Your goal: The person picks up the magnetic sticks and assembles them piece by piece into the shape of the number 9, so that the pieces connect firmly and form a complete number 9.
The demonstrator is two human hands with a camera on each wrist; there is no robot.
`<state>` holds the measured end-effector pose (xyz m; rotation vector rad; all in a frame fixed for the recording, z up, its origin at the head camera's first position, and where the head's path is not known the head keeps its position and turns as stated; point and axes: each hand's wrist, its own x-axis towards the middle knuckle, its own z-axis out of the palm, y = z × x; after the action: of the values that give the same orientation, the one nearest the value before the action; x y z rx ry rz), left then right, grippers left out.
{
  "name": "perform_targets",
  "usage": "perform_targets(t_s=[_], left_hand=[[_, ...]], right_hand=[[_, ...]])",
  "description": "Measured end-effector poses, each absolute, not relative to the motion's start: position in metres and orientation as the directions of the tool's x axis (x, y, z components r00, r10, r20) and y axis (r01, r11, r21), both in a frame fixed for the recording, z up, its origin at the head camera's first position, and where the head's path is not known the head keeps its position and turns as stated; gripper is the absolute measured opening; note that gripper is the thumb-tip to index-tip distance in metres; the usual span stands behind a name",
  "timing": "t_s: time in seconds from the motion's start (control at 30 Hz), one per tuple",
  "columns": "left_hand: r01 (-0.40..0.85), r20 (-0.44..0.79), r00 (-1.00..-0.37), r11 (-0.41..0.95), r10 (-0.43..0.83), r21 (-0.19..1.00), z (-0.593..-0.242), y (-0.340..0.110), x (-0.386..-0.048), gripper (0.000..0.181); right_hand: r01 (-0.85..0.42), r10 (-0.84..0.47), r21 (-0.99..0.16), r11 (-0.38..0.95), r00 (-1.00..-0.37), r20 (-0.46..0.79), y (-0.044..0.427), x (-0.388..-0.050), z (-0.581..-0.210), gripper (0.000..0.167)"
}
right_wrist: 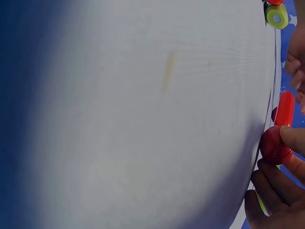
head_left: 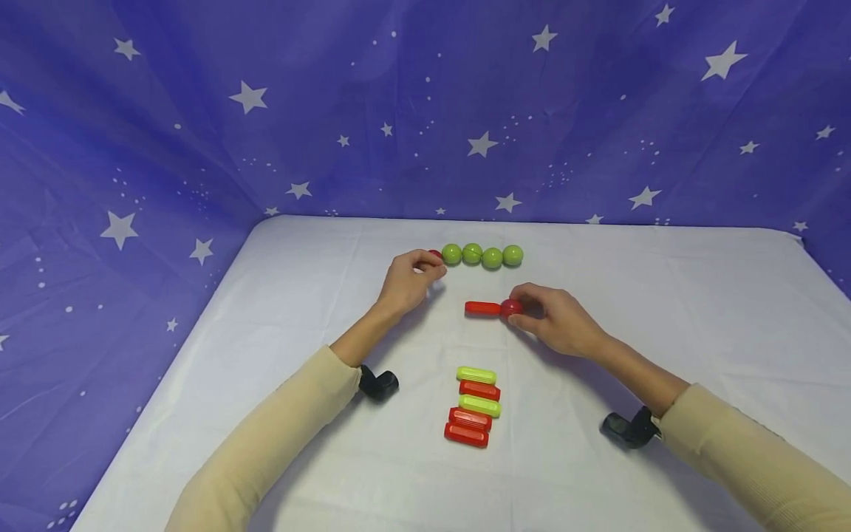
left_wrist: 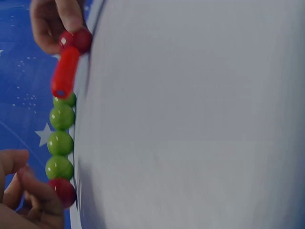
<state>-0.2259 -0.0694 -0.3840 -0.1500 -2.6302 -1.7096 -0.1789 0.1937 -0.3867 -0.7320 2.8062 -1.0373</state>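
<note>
My right hand (head_left: 561, 321) pinches a glossy red ball (head_left: 511, 308) between thumb and fingers. A red ridged rod (head_left: 482, 308) extends leftward from that ball, its end touching it. Over the table's far part, my left hand (head_left: 407, 283) hovers by another red ball (left_wrist: 63, 192), with loosely bent fingers and nothing visible between them. That second ball forms the left end of a row with several green balls (head_left: 472, 253). In the head view the left fingers partly cover it.
Nearer the front of the white-covered table (head_left: 565, 458) lies a stack-like column of several short rods, red (head_left: 466, 434) and yellow-green (head_left: 479, 406). A purple star-patterned cloth (head_left: 425, 111) hangs behind. Black wrist cameras (head_left: 379, 384) stick out below both sleeves.
</note>
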Motion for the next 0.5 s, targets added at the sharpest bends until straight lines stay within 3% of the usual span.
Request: perform_targets(t_s=[0.23,0.5], left_hand=[[0.1,0.119,-0.993,0.482,-0.007,0.87,-0.384,-0.072,-0.239,0.028],[0.103,0.08,-0.995,0.634,0.065,0.766,-0.391,-0.076,-0.249,0.048]], right_hand=[[-0.403,-0.448,-0.629,0.665,-0.889,0.097,0.194,-0.179,-0.386,0.028],[-0.41,-0.453,-0.626,0.663,-0.886,0.1,0.194,-0.179,-0.386,0.028]])
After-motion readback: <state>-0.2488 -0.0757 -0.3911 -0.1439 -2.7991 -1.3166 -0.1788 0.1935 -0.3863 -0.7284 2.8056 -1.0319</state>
